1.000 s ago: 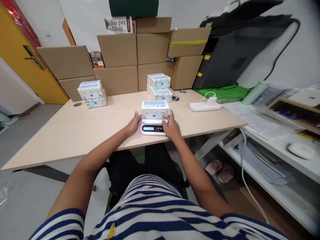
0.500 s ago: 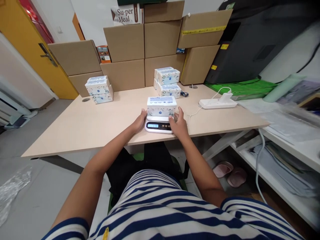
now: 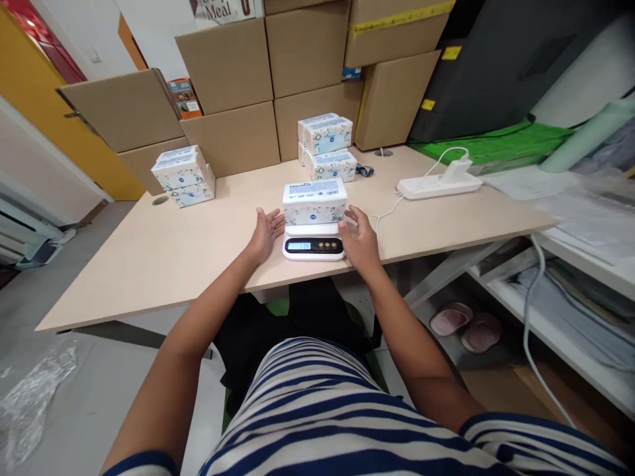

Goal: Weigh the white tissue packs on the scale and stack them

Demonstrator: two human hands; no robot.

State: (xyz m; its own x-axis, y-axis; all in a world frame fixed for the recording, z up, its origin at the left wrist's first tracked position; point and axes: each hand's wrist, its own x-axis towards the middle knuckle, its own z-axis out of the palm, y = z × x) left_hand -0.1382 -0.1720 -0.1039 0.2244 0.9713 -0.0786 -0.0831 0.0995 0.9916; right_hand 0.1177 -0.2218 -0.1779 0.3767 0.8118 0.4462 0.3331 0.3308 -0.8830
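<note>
From my remote station I have the left hand (image 3: 264, 238) with its fingers spread wide and holding nothing, just left of the scale. The right hand (image 3: 362, 243) has its fingers loosely bent, thumb parted from them and no grip on anything; I cannot tell whether the thumb touches the scale's edge. Between the two sets of fingers, a tissue pack (image 3: 315, 205) lies flat on the white scale (image 3: 315, 247), whose display is lit, its digits too blurred for me to read surely. The bare surface (image 3: 218, 235) stretches out to the left of my left fingers. Beyond the fingers I see a rear stack of packs (image 3: 333, 165), and farther left a second stack (image 3: 181, 175). Right of my right fingers lies a power strip (image 3: 431, 188). Farthest from them, cardboard boxes (image 3: 228, 139) form a wall.
</note>
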